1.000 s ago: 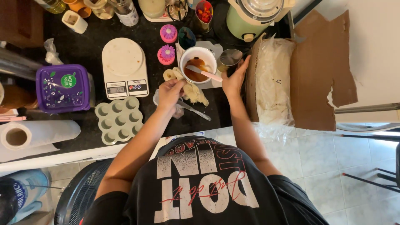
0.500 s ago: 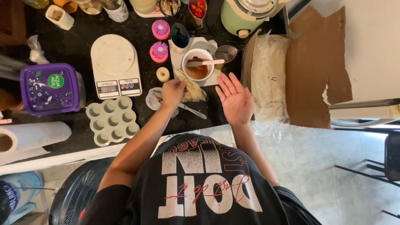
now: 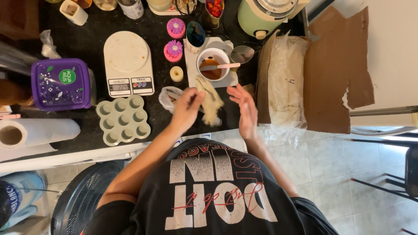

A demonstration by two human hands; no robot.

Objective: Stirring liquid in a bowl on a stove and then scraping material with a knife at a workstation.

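Taking the white cup (image 3: 213,64) of brown liquid as the landmark, the scene reads from left to right across the dark worktop (image 3: 87,126).

Well to the left of the cup lie a paper roll (image 3: 37,134), a purple lidded box (image 3: 62,83), a pale muffin mould (image 3: 123,119) and a white kitchen scale (image 3: 127,63). Nearer the cup, just to its left, stand two pink flower-topped pots (image 3: 174,39) and a small cream disc (image 3: 176,73).

Below and left of the cup, the left hand (image 3: 186,109) is clenched on one end of a pale strip of dough-like stuff (image 3: 210,99), which hangs directly below the cup and droops in a soft curve. From that sag it looks light, limp and stretchy, probably a little tacky and easy to tear, so it is best pinched near an end and supported underneath. The left arm runs up from the torso, elbow bent, wrist cocked inward.

The right hand (image 3: 244,112), below and right of the cup, is released, palm turned toward the strip, fingers straight and together, not touching it. Its forearm angles in from the right.

Further right of the cup sits a cardboard box (image 3: 331,65) lined with clear plastic.
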